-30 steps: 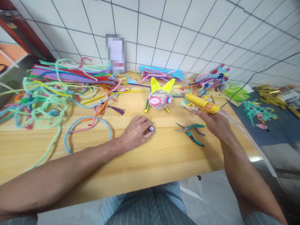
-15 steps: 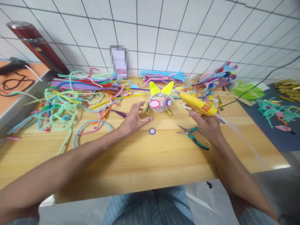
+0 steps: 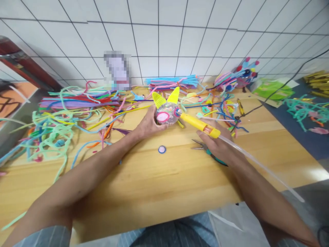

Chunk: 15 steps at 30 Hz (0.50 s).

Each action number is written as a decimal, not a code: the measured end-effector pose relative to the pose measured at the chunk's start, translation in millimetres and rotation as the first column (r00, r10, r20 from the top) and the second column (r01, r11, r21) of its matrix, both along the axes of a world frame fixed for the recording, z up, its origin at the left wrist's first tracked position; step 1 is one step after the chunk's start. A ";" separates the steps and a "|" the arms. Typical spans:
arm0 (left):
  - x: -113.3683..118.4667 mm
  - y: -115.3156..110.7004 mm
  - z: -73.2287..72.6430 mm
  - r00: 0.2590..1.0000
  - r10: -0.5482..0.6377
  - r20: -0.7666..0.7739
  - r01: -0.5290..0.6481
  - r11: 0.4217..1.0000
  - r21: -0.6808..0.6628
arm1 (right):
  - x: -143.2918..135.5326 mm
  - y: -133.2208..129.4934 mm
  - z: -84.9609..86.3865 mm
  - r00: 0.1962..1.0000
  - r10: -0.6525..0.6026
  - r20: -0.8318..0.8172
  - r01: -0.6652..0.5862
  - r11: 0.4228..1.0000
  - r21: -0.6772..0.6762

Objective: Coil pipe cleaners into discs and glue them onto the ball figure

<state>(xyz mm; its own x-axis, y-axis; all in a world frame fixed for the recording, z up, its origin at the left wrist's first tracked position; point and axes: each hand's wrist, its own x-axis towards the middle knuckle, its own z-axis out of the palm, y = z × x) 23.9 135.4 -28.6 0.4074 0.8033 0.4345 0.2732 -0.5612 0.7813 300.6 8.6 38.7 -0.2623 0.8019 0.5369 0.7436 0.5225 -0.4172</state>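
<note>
A round, clear ornament [image 3: 170, 118] with yellow ears and pink-rimmed eyes sits near the middle of the table. My left hand [image 3: 149, 124] grips its left side, thumb in front. In my right hand [image 3: 214, 137] is a yellow hot glue gun [image 3: 197, 124], a long clear glue stick [image 3: 262, 167] trailing from its back. The gun's nozzle points left at the ornament's right eye; whether it touches, I cannot tell. Below the ornament lies a small blue-rimmed disc [image 3: 162, 149]. Pliers [image 3: 202, 145] with green handles lie under my right hand, which partly covers them.
Tangled pipe cleaners [image 3: 55, 133] cover the table's left side, with bundled blue and pink ones [image 3: 174, 82] along the wall. A black cord [image 3: 272, 99] runs from the right. A blurred upright rectangle [image 3: 118, 70] leans against the tiled wall [image 3: 169, 41].
My left hand has closed on the ornament, which is now turned slightly. The glue gun has moved left and down, bringing its nozzle to the right eye. The view has shifted a little.
</note>
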 end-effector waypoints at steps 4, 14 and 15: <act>3.6 -7.1 -1.7 0.983 0.160 -0.091 -0.140 0.971 0.195 | -3.5 -2.2 -4.7 0.994 0.050 0.098 -0.062 0.990 0.124; 5.5 -9.0 -2.3 0.971 0.190 -0.148 -0.157 0.965 0.211 | -14.3 -3.9 -5.5 0.966 0.060 0.250 -0.127 0.957 0.259; 5.2 -8.9 -2.6 0.972 0.184 -0.148 -0.151 0.967 0.207 | -14.9 -3.7 -4.8 0.962 0.060 0.266 -0.133 0.954 0.268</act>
<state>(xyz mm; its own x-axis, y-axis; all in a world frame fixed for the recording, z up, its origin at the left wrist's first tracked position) 29.1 126.5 -31.1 0.3531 0.7735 0.5263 0.4919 -0.6320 0.5988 285.7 4.8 34.0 -0.4869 0.5923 0.6420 0.7451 0.6652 -0.0485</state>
